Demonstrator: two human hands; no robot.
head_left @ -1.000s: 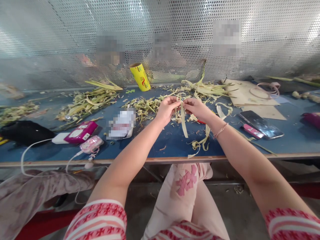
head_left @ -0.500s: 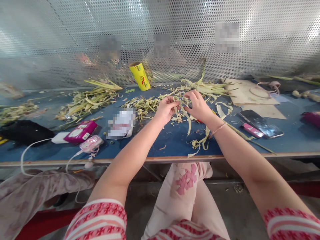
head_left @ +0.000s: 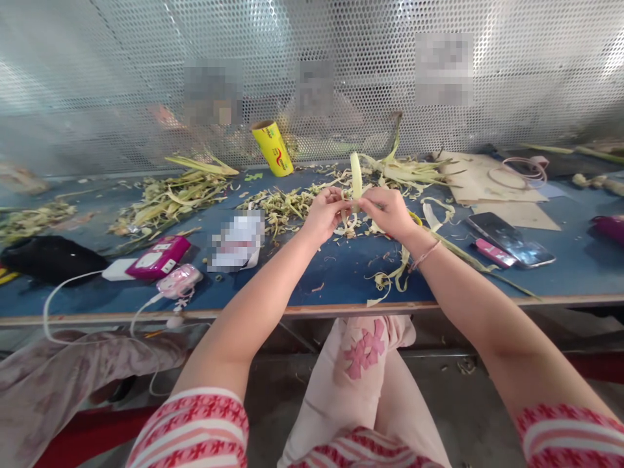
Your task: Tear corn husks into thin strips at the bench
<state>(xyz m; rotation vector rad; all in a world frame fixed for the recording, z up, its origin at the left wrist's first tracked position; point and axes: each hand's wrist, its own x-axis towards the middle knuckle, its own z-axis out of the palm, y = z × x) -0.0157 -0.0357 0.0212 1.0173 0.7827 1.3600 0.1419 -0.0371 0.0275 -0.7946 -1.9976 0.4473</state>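
Note:
A pale green leaf strip stands upright between my hands, over the middle of the table. My left hand is closed, thumb and fingers pinching the strip's lower end. From the other side my right hand pinches the same strip, its fingertips almost meeting the left ones. Just behind and left of them lies a heap of small curled plant pieces. A bundle of long pale leaves rests beyond my right hand. Several loose peeled strips lie under my right wrist.
A yellow cardboard tube stands by the perforated metal wall. To the left are a plant pile, a magenta device, a pink case and a black pouch. A phone and cardboard sheets lie right.
The strip hung down toward the table before and now points up. My right hand has closed on it and come nearer to my left hand, which has hardly moved.

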